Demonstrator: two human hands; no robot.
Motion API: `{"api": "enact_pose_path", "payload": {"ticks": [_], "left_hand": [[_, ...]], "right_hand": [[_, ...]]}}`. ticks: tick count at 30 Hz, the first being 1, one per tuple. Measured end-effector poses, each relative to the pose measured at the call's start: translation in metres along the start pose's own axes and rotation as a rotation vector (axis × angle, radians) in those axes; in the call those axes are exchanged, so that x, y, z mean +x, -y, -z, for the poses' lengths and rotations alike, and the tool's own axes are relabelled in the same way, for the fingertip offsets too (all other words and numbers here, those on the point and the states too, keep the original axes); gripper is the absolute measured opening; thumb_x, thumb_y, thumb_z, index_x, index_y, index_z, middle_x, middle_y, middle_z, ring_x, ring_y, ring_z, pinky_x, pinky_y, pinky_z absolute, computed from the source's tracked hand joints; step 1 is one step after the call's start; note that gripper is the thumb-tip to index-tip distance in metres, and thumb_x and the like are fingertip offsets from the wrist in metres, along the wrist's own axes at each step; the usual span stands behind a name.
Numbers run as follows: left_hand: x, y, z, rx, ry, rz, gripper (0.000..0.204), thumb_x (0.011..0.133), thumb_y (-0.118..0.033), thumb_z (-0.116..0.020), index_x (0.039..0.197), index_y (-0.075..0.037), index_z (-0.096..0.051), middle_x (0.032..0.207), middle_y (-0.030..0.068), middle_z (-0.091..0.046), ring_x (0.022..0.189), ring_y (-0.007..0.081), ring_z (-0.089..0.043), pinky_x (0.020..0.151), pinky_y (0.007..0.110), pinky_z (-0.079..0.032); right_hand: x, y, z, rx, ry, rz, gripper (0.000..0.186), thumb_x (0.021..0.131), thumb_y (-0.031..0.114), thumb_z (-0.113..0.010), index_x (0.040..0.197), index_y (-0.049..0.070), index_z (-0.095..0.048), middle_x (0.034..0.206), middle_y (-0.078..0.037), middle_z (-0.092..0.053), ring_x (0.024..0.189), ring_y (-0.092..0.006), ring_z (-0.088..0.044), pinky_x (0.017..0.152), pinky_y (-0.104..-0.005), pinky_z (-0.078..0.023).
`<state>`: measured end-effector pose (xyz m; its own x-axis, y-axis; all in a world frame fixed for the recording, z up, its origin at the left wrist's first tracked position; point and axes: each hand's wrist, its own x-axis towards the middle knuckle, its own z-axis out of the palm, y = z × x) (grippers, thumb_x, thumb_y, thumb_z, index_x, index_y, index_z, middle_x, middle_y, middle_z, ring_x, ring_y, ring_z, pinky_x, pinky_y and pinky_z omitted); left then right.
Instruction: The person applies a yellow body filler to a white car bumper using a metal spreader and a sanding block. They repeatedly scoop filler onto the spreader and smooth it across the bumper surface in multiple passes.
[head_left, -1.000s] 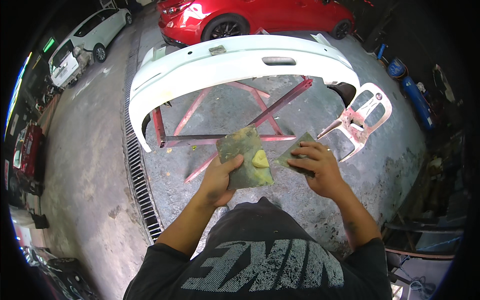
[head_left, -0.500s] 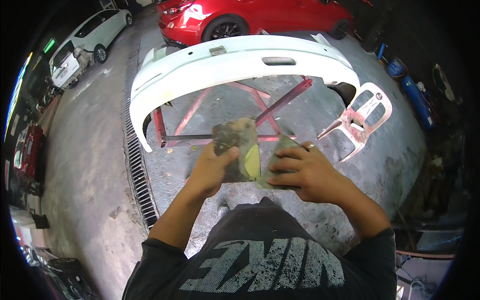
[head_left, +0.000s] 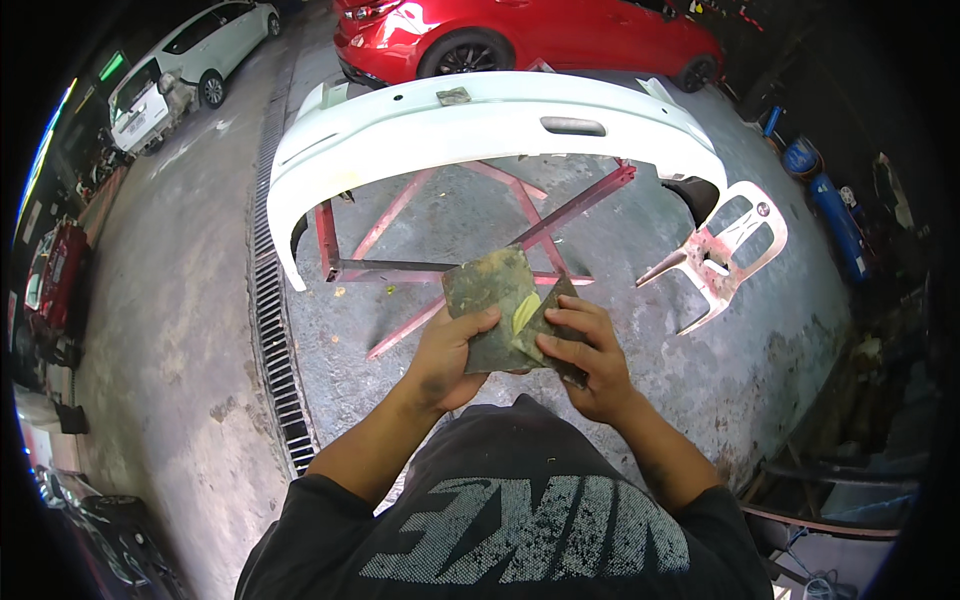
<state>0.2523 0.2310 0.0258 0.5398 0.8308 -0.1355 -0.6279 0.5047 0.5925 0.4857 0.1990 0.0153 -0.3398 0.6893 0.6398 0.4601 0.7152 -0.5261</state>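
Low in the middle of the head view, my left hand [head_left: 450, 360] grips a stained, dark green flat board [head_left: 480, 290] by its edge, thumb on top. A lump of yellow paste [head_left: 525, 308] lies on the board's right part. My right hand [head_left: 590, 360] holds a smaller triangular flat spreader [head_left: 558, 302] with fingers over it, its edge against the board and paste. Just beyond them, a white car bumper [head_left: 470, 127] rests on a red metal frame [head_left: 400, 266]; a small dark pad [head_left: 454, 95] lies on top of the bumper.
A stained white plastic chair [head_left: 730, 250] stands at the right of the frame, blue cylinders [head_left: 835, 215] behind it. A red car [head_left: 560, 35] is beyond the bumper, a white car [head_left: 175, 70] at upper left. A drain grate [head_left: 280, 385] runs along the floor on my left.
My right hand has moved left, bringing the spreader from beside the board onto it. The yellow paste has gone from a rounded lump to a flatter, elongated shape.
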Motion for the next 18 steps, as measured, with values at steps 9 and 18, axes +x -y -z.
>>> {"api": "enact_pose_path", "payload": {"ticks": [9, 18], "left_hand": [[-0.004, -0.017, -0.005, 0.503, -0.02, -0.066, 0.043, 0.106, -0.015, -0.06, 0.145, 0.0, -0.052, 0.135, 0.0108, -0.064, 0.119, 0.0187, -0.063, 0.105, 0.038, -0.051], [0.016, -0.01, 0.001, 0.755, -0.029, -0.153, 0.038, 0.108, -0.017, -0.057, 0.14, 0.004, -0.056, 0.129, 0.0099, -0.067, 0.111, 0.0172, -0.066, 0.099, 0.035, -0.054]], "right_hand": [[0.039, -0.004, 0.077, -0.353, 0.195, 0.02, 0.038, 0.081, 0.005, -0.077, 0.115, 0.022, -0.078, 0.125, 0.0, -0.072, 0.122, -0.0299, -0.065, 0.09, -0.0442, -0.051], [0.047, 0.023, 0.053, -0.403, 0.522, 0.023, 0.036, 0.08, 0.013, -0.077, 0.114, 0.024, -0.079, 0.122, 0.004, -0.069, 0.124, -0.0229, -0.061, 0.094, -0.0462, -0.044]]}}
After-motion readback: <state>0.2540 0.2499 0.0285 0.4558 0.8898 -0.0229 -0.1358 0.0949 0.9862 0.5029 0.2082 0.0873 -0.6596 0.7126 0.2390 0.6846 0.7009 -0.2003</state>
